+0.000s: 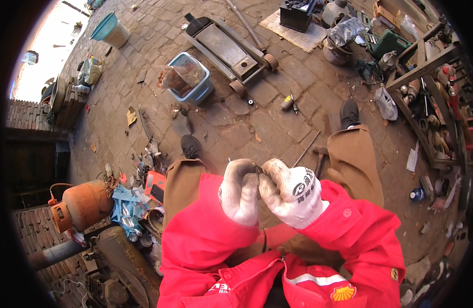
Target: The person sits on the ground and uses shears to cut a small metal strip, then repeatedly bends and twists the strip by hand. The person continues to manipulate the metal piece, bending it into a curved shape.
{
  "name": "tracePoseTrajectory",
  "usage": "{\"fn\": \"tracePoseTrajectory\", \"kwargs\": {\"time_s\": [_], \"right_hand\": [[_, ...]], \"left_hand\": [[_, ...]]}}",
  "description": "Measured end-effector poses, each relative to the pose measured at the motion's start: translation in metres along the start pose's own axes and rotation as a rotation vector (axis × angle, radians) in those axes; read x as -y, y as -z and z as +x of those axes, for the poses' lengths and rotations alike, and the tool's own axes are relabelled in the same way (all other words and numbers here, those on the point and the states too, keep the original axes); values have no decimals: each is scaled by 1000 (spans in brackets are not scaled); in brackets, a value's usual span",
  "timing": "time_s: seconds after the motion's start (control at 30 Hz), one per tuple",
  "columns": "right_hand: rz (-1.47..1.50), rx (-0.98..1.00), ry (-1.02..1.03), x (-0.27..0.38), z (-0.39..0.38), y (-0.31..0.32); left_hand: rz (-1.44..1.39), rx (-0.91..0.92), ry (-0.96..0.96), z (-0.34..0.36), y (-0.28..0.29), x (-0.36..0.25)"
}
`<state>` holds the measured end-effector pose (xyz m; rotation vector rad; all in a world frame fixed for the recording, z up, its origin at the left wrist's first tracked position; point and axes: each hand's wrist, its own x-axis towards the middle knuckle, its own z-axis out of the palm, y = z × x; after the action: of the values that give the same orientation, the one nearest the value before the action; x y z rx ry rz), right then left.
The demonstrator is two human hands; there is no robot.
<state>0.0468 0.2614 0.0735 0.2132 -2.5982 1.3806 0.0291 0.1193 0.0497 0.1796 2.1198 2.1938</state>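
— Brick paving underfoot, scattered with tools. What about the hands?

— Both gloved, pressed together at the knees: left hand and right hand closed around a small dark part, mostly hidden.

— Nearby?

— A hammer just right; trolley jack and blue tub well ahead.
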Motion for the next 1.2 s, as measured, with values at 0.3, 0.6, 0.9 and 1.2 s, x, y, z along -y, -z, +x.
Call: {"fn": "tracePoseTrajectory", "kwargs": {"time_s": [0.3,0.6,0.9,1.2], "right_hand": [[-27,18,55,-2,2,-1],[15,19,-2,2,2,-9],[-158,5,7,3,-1,-10],[-158,143,0,7,3,4]], "left_hand": [[-65,-48,-4,-3,-1,-4],[11,-97,-45,-8,-2,11],[-69,-82,14,-13,1,22],[-149,-91,58,-11,0,29]]}}
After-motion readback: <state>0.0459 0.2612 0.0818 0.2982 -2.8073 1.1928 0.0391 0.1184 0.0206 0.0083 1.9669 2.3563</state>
